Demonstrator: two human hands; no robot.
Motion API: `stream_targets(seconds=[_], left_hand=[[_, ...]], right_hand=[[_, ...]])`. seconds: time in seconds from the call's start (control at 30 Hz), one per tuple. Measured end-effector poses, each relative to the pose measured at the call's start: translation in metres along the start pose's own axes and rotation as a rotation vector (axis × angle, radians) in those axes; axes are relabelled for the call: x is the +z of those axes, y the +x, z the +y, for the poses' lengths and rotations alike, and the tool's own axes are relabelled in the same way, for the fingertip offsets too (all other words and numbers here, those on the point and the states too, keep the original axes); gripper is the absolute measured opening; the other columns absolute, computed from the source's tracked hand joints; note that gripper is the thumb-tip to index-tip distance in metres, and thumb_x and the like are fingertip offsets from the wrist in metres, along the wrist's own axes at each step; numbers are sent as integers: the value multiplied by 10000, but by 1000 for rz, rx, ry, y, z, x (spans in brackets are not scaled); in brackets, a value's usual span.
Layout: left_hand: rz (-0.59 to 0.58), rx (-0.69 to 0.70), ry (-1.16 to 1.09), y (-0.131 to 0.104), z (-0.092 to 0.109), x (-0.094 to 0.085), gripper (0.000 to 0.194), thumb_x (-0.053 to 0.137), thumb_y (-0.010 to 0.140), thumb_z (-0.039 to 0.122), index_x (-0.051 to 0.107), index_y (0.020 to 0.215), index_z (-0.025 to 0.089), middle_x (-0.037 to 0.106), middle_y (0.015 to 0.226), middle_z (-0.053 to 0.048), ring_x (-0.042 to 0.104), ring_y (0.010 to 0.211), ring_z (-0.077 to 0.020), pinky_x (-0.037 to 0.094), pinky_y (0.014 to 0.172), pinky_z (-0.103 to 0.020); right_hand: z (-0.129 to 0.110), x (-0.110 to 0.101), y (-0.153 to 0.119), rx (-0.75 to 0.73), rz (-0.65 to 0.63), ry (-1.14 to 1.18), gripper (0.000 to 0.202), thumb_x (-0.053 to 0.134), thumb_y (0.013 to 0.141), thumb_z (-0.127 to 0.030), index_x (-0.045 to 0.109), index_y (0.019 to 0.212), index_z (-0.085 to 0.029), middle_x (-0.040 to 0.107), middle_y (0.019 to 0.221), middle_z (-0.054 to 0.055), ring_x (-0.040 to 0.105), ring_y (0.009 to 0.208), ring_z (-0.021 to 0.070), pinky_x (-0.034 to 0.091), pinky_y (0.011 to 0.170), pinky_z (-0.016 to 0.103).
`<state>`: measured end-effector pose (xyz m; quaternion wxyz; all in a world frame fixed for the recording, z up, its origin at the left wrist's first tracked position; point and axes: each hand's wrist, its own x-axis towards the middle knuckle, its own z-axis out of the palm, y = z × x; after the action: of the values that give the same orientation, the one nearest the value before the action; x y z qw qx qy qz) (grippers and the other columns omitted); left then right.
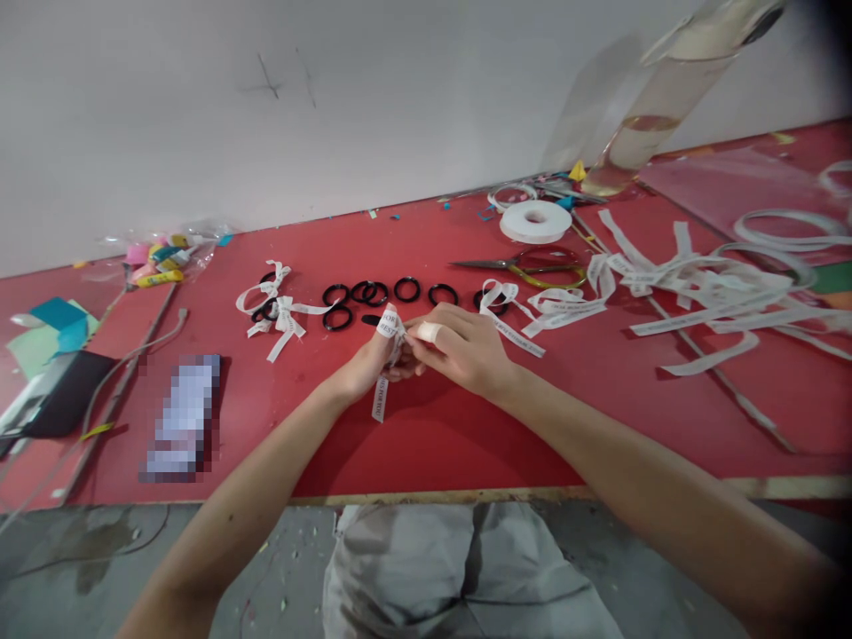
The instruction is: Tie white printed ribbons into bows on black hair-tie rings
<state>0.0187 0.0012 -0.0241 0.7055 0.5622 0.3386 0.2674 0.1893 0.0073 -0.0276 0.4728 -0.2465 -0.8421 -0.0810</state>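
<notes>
A white ribbon (379, 401) with printed lettering is pinched in my left hand (366, 366), looped over its thumb, with one tail hanging down. The fingers of my right hand (469, 344) meet the left fingertips and close on the same ribbon. A white band (429, 332) wraps one right finger. Just beyond my hands lie several black rings (406, 288), which look like hair ties. To the left, black rings tied with white ribbon bows (285, 318) are grouped together. Whether a ring is inside my grip is hidden by the fingers.
Scissors (516, 264) with yellow handles and a white ribbon roll (536, 221) lie behind my hands. Loose printed ribbons (712, 293) spread to the right, near a tilted bottle (649, 133) of liquid. A phone (181, 417) and a cable (133, 355) are at left.
</notes>
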Motion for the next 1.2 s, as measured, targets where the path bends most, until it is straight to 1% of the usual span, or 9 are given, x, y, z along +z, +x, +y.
stream_targets(seconds=[0.1, 0.27, 0.37, 0.57, 0.67, 0.8, 0.9, 1.03, 1.2], left_hand=[[28, -3, -20, 0, 0, 0, 740, 151, 857, 841, 458, 769, 174, 517, 644, -12, 261, 460, -53, 147, 455, -203], [45, -18, -33, 0, 1, 0, 731, 156, 863, 835, 452, 765, 174, 527, 641, -16, 261, 458, -49, 147, 455, -195], [33, -21, -35, 1, 0, 0, 745, 144, 859, 839, 473, 805, 173, 533, 651, -19, 264, 460, -53, 146, 455, -195], [41, -44, -37, 1, -1, -1, 741, 152, 855, 840, 483, 892, 178, 533, 660, -15, 271, 464, -63, 152, 451, -193], [68, -42, -22, 0, 0, -1, 704, 182, 866, 827, 466, 857, 182, 534, 659, -15, 267, 464, -60, 164, 454, -191], [82, -31, 5, -1, -2, -1, 673, 185, 895, 790, 449, 787, 180, 505, 647, -6, 280, 470, -59, 183, 458, -189], [77, -23, 13, -1, -3, -1, 665, 177, 912, 768, 452, 780, 177, 506, 650, -7, 286, 470, -56, 189, 458, -184], [76, -27, 21, 0, -2, -1, 672, 169, 914, 765, 451, 760, 175, 508, 644, -12, 277, 465, -54, 190, 451, -180], [80, -27, 27, -1, -1, -1, 662, 194, 919, 756, 463, 766, 170, 517, 660, -14, 281, 470, -49, 197, 454, -179]], right_hand=[[-1, 1, 0, 64, -21, 4, 76, 547, 955, -179, 571, 894, -218, 705, 785, 31, 610, 720, 155, 480, 630, 275], [-2, 3, 0, 104, 14, 31, 89, 546, 950, -178, 585, 878, -213, 693, 783, 37, 610, 726, 159, 477, 625, 272], [-3, 2, 0, 133, 10, 47, 93, 548, 952, -188, 587, 873, -217, 686, 766, 35, 609, 716, 162, 476, 619, 273], [-3, 0, 1, 204, -50, 82, 105, 540, 964, -242, 584, 873, -212, 674, 757, 32, 594, 676, 147, 459, 609, 266], [-1, 3, -1, 230, -57, 71, 117, 555, 956, -257, 571, 855, -199, 664, 750, 30, 579, 639, 136, 433, 581, 257], [0, 6, -5, 250, -85, 70, 159, 549, 948, -256, 545, 799, -199, 652, 728, 28, 587, 647, 141, 420, 586, 257], [0, 7, -6, 268, -107, 73, 196, 535, 950, -262, 524, 763, -205, 631, 702, 17, 571, 633, 136, 407, 583, 254], [-1, 6, -6, 281, -118, 89, 196, 530, 948, -264, 525, 762, -206, 622, 696, 13, 551, 617, 129, 393, 572, 250], [-1, 5, -5, 276, -110, 103, 190, 533, 944, -255, 525, 761, -205, 618, 689, 10, 538, 600, 123, 393, 566, 247]])
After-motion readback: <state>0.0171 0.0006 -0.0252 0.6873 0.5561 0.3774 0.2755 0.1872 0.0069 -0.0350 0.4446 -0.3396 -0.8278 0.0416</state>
